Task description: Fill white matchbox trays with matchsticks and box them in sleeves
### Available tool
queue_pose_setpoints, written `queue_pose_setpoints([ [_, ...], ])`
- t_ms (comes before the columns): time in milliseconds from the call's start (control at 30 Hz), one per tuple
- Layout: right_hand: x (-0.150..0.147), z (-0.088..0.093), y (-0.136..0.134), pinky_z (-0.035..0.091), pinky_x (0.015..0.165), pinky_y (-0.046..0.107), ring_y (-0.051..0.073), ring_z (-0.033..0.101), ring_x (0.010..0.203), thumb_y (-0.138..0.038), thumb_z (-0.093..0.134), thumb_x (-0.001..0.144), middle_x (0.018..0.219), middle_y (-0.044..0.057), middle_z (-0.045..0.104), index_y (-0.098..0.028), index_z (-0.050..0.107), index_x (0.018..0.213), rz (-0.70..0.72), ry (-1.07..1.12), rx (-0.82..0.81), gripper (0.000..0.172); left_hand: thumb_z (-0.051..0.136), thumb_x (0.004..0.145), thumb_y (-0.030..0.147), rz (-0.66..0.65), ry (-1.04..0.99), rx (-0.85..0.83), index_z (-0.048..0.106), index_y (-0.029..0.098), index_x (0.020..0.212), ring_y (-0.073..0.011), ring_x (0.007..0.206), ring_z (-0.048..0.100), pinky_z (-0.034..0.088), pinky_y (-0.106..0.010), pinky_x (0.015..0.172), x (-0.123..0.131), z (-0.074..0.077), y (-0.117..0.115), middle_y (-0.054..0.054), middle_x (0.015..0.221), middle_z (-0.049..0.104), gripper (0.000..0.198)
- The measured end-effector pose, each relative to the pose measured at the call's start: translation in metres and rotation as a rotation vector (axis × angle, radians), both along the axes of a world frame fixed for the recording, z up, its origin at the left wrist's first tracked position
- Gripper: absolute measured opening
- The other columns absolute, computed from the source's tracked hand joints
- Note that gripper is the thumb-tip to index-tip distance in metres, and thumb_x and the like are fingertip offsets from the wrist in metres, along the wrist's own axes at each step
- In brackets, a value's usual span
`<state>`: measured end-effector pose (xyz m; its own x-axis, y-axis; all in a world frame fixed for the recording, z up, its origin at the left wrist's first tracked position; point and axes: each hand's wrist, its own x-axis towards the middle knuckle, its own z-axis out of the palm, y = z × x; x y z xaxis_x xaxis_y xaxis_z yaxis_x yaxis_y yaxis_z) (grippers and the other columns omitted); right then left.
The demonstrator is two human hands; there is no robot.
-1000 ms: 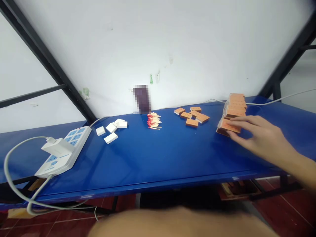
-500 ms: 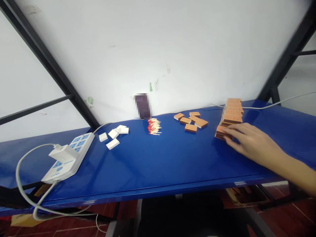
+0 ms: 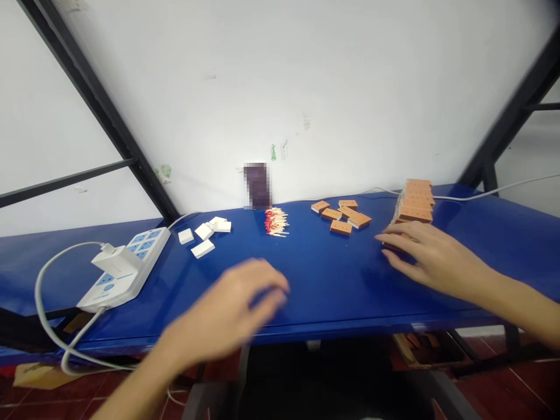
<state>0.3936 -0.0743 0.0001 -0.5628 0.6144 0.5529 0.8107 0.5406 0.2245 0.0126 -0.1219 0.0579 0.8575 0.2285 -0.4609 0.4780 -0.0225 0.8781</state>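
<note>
My right hand lies with fingers stretched out against the bottom of a stack of orange matchboxes at the right of the blue table. My left hand hovers over the table's front middle, blurred by motion, fingers loosely curled with nothing visible in them. A pile of red-tipped matches lies at the back centre. Loose orange box sleeves lie to the right of the matches, and white inner trays lie to their left.
A white and blue power strip with a plugged-in charger and grey cable sits at the left. A small dark object leans on the white wall. Black frame bars slant at both sides. A cable runs behind the stack.
My left hand has come into view from below, over the front middle of the table. My right hand has slid slightly left along the base of the stack.
</note>
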Motion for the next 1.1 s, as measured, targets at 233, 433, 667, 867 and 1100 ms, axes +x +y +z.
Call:
queue_pose_setpoints([
  [233,-0.064,-0.010,0.047,0.050,0.095,0.045,0.031,0.056,0.121,-0.032,0.052,0.091,0.136,0.016,0.054,-0.018,0.057,0.130,0.011,0.020,-0.251,0.042,0.040,0.094,0.037,0.601,0.903,1.517,0.054,0.019,0.133,-0.0406,0.117,0.049,0.038,-0.061,0.094,-0.102,-0.045,0.101,-0.020,0.132,0.051,0.045],
  [433,-0.087,-0.009,0.060,0.049,0.091,0.040,0.028,0.062,0.107,-0.036,0.046,0.094,0.115,0.014,0.064,-0.017,0.058,0.130,-0.027,-0.026,-0.340,0.042,0.034,0.097,0.030,0.609,0.905,1.472,0.056,0.022,0.132,-0.0374,0.110,0.054,0.043,-0.056,0.089,-0.111,-0.060,0.108,-0.016,0.123,0.058,0.042],
  [667,-0.118,0.009,0.075,0.046,0.091,0.040,0.029,0.060,0.109,-0.033,0.046,0.095,0.114,0.014,0.064,-0.017,0.062,0.121,-0.052,-0.003,-0.312,0.035,0.043,0.095,0.040,0.673,0.119,1.134,0.058,0.018,0.123,-0.0240,0.095,0.062,0.050,-0.040,0.085,-0.070,-0.046,0.115,-0.010,0.111,0.065,0.038],
  [867,-0.156,0.009,0.115,0.044,0.094,0.036,0.025,0.060,0.110,-0.021,0.047,0.093,0.120,0.015,0.063,-0.013,0.058,0.128,0.065,0.220,-0.464,0.038,0.063,0.083,0.024,0.383,-0.268,0.796,0.054,0.020,0.126,-0.0172,0.088,0.062,0.051,-0.031,0.079,-0.004,-0.047,0.122,-0.007,0.111,0.061,0.045],
  [1100,-0.190,0.008,0.198,0.042,0.086,0.025,0.019,0.063,0.097,-0.017,0.043,0.092,0.108,0.010,0.072,-0.013,0.072,0.103,0.000,0.403,-0.621,0.031,0.068,0.071,0.017,0.160,-0.204,1.017,0.061,0.021,0.116,-0.0178,0.084,0.055,0.046,-0.030,0.079,0.001,-0.049,0.132,-0.004,0.100,0.062,0.046],
])
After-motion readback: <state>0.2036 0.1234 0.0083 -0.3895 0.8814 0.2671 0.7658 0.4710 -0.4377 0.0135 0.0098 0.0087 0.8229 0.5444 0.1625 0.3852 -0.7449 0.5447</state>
